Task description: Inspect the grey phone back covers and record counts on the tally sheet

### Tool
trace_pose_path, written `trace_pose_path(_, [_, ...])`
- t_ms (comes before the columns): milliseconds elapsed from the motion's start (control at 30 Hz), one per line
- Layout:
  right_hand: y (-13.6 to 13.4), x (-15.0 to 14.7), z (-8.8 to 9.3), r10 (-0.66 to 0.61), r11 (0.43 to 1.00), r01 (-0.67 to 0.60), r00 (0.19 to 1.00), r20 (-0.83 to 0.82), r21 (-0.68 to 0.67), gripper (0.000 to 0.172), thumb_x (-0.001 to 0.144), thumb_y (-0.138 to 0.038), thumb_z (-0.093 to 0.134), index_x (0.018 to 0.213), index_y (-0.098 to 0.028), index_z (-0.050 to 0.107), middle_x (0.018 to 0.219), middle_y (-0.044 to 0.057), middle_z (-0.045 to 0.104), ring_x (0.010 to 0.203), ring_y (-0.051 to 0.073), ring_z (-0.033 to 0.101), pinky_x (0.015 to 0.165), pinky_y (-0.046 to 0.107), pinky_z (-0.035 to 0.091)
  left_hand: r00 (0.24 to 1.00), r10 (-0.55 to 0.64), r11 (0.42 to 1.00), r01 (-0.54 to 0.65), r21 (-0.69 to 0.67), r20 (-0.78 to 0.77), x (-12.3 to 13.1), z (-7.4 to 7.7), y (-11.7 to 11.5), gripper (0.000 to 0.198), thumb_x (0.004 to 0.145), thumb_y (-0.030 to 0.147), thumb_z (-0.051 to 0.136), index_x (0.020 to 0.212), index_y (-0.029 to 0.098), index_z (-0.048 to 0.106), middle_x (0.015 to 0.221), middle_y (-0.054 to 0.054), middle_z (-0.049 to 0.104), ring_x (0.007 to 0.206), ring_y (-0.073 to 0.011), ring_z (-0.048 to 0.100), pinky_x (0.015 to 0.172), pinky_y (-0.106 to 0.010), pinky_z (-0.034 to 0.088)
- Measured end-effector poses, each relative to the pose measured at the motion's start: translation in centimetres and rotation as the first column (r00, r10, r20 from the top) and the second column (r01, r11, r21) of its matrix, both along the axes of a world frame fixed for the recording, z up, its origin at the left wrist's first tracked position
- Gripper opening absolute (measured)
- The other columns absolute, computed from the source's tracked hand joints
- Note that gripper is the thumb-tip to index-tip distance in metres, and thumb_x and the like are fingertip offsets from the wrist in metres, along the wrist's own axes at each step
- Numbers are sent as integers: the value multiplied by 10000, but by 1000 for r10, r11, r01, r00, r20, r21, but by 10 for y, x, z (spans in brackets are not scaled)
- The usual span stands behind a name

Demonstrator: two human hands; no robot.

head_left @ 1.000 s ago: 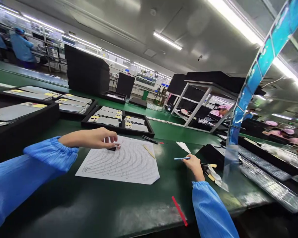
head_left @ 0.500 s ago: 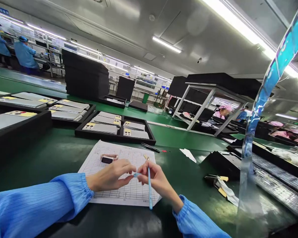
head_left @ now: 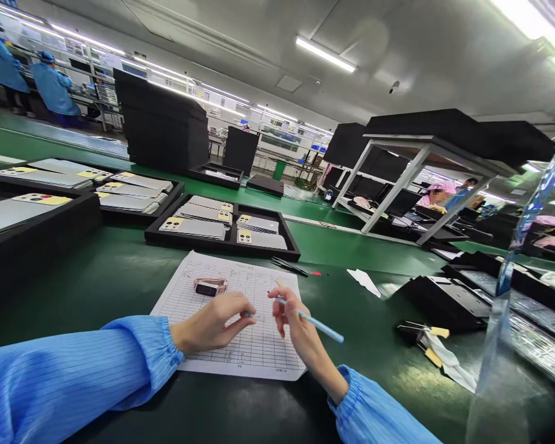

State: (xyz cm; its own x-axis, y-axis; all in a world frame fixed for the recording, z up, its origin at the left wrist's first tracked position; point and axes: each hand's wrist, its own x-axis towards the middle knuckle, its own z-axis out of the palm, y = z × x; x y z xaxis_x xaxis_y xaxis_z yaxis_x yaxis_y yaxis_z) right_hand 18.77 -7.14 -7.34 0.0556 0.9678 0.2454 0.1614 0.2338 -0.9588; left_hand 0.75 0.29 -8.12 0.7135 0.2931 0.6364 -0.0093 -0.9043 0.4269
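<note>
My right hand (head_left: 296, 317) is closed on a slim light-blue pen (head_left: 321, 325), its tip pointing up and left and its other end sloping down over the wrist. Opposite it, my left hand (head_left: 224, 320) pinches a small pale-blue pen cap (head_left: 248, 314) between thumb and forefinger; the fingers partly cover it. A gap separates the two hands. Both are over a printed table sheet (head_left: 180, 308), which has ruled rows and some handwriting. On the sheet, just beyond my left hand, rests a watch (head_left: 207, 288) with a pinkish strap.
Beyond the sheet, a black divided tray (head_left: 222, 245) holds flat phone-shaped panels; more trays (head_left: 141, 216) stand left. Tweezers (head_left: 290, 266) lie at the sheet's far edge. To the right are finger-cot-like scraps (head_left: 439, 354) and a hanging clear plastic strip (head_left: 494, 345). Co-workers (head_left: 55, 86) are farther off.
My hands have moved apart. The pen in my right hand has swung from upright to slanting right, and the small pale-blue piece stays in my left fingers. The view has shifted slightly.
</note>
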Motion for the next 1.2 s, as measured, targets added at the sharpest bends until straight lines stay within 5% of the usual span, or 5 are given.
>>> trace_pose_path(167, [-6,0,7,-175,981,184,975,-136,57,513,874,-544,364,664,-137,593,517,-25,387,421,56,299,387,191,229,997,76,991,-76,-107,1,0,-1,2,97,872,208,488,882,132,547,763,-39,593,700,-136,542,656,-255,437])
trace_pose_path(633, [-7,-3,3,-73,991,99,962,-263,85,339,863,-429,471,645,-170,468,499,-46,410,393,61,372,363,170,289,999,37,996,-38,-80,-10,-1,3,1,151,890,245,446,878,130,543,750,-48,589,684,-141,536,633,-260,435])
trace_pose_path(867, [-12,-12,4,168,986,-166,981,-97,30,295,875,-458,409,798,-179,464,683,-2,494,564,104,465,528,237,397,995,-95,995,95,-14,1,-1,8,-4,287,933,294,326,828,132,538,679,-49,567,619,-137,508,583,-242,405])
trace_pose_path(1000, [-18,-11,1,268,962,-269,963,31,37,325,908,-483,267,935,-200,426,798,22,495,728,150,472,706,311,394,986,-167,973,164,-160,-3,-1,17,-17,432,945,384,217,799,135,538,676,-44,562,595,-128,503,571,-234,399])
trace_pose_path(1200, [-24,-3,-1,269,958,-282,950,160,60,326,912,-477,226,911,-209,413,731,4,454,688,155,463,650,300,378,970,-227,934,190,-303,-90,1,27,-22,494,932,460,182,779,147,532,645,-16,538,561,-116,476,533,-219,376])
